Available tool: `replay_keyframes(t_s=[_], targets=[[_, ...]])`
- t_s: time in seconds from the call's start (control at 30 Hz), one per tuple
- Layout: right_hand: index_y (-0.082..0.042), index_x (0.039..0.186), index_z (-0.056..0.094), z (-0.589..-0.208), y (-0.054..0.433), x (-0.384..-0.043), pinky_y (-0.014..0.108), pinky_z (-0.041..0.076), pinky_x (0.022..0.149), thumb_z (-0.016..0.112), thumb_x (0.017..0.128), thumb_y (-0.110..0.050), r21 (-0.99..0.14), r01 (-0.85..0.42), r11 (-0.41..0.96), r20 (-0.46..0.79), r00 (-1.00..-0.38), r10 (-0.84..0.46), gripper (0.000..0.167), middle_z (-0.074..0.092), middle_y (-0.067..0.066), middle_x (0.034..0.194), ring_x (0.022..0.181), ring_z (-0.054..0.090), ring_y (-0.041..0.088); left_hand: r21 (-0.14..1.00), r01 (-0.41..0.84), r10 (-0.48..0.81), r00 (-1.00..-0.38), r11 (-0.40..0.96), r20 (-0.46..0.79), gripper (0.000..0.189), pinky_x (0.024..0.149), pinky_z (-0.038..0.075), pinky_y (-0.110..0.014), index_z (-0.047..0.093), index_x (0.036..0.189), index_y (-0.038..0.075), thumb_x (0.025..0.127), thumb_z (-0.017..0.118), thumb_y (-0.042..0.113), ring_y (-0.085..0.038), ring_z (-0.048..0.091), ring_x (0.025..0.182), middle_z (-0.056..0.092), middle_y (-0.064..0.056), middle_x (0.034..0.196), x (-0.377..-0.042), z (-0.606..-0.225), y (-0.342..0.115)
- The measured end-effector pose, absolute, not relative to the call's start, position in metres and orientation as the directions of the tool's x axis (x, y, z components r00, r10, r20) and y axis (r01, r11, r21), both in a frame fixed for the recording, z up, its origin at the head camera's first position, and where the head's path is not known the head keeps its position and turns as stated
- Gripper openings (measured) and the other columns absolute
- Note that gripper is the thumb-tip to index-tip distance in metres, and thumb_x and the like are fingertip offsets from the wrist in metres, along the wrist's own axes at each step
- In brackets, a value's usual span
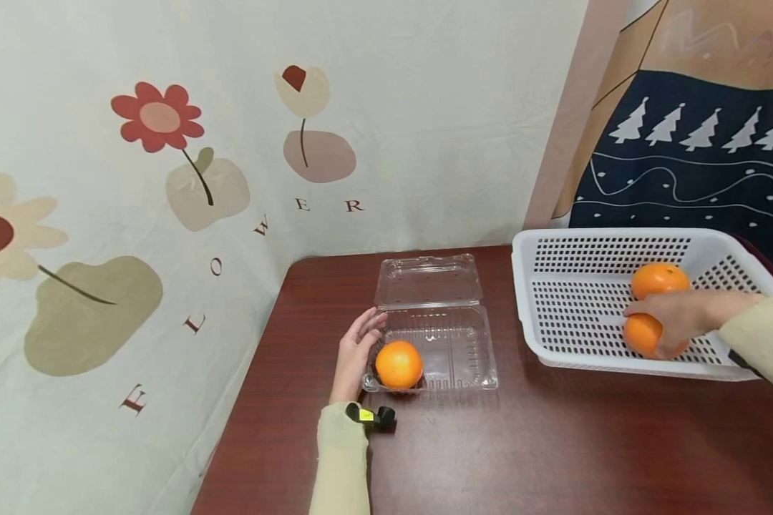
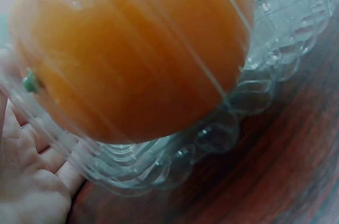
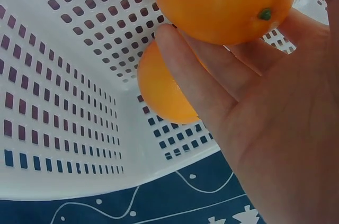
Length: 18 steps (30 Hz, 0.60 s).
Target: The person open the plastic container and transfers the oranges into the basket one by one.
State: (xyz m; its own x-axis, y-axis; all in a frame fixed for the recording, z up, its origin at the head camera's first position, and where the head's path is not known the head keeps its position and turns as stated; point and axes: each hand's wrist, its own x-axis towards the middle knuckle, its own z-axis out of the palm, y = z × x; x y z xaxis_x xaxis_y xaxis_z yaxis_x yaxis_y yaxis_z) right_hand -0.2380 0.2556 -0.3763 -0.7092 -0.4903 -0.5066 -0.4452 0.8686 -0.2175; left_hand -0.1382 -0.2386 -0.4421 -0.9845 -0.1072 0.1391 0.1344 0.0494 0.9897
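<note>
My left hand rests at the left side of a clear plastic clamshell box, its fingers against the wall and rim. An orange sits in the box's front left corner, close beside that hand. Seen from the left wrist, the orange shows a green stem end through the clear wall, with the palm outside it. Inside the white basket, my right hand grips an orange, fingers and thumb around it. Another orange lies just behind, partly covered by a finger in the right wrist view.
The white perforated basket stands on the right of the dark red wooden table. The box's lid lies folded back toward the wall. Behind the table hangs a pale flower-print cloth, with a navy tree-print cloth on the right.
</note>
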Motion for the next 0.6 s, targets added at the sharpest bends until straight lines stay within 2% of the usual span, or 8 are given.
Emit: replay_keyframes(t_s=[0.27, 0.6], targets=[[-0.002, 0.12, 0.051, -0.373, 0.256, -0.238, 0.05, 0.04, 0.071, 0.08, 0.055, -0.033, -0.183, -0.457, 0.871, -0.502, -0.718, -0.482, 0.078, 0.052, 0.019, 0.109, 0.081, 0.047, 0.027, 0.988, 0.133, -0.126, -0.982, 0.073, 0.141, 0.044, 0.095, 0.038, -0.031, 0.041, 0.133, 0.008, 0.09, 0.047, 0.004, -0.024, 0.048, 0.114, 0.054, -0.009, 0.123, -0.145, -0.459, -0.244], [-0.002, 0.123, 0.049, -0.37, 0.253, -0.232, 0.05, 0.04, 0.071, 0.08, 0.058, -0.026, -0.199, -0.427, 0.882, -0.517, -0.719, -0.464, 0.076, 0.051, 0.021, 0.109, 0.082, 0.046, 0.029, 0.989, 0.124, -0.131, -0.982, 0.076, 0.134, 0.044, 0.094, 0.038, -0.031, 0.041, 0.133, 0.009, 0.09, 0.048, 0.004, -0.025, 0.049, 0.113, 0.055, -0.009, 0.122, -0.145, -0.458, -0.244]])
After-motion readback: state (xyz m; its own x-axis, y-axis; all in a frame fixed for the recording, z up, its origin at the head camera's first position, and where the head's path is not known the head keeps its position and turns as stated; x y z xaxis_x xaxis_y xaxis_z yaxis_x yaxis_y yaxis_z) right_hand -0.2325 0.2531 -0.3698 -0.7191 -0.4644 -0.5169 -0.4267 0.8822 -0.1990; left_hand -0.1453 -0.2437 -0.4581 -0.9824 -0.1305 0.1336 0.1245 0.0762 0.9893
